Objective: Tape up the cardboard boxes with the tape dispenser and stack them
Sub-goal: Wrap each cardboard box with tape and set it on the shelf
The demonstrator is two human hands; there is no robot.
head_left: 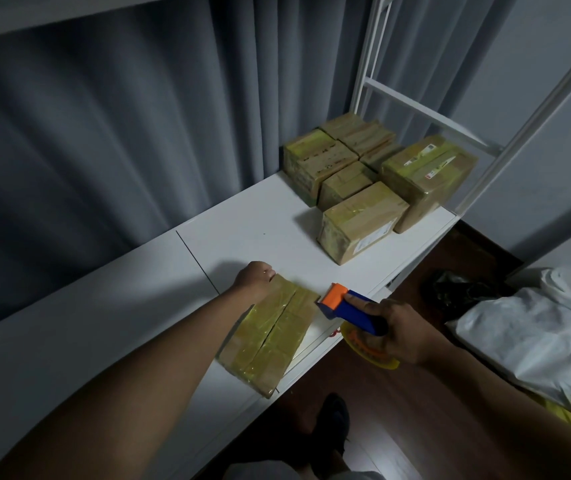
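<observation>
Flat cardboard box [270, 336] lies on white bench [104, 327] at near edge, centre seam untaped. Left hand [254, 275] curled over box's far corner, gripping it. Right hand [398, 330] clamped round blue-orange tape dispenser [350, 308], cutter end just beside box's right edge. Taped boxes [363, 174] grouped well beyond both hands, far right on bench. Grey curtain [104, 133] behind.

Dim rm. Grey curtain [111, 140] far left, white table [104, 323] w/ white rack [415, 109] far right. Dark wood floor [415, 410] near.
</observation>
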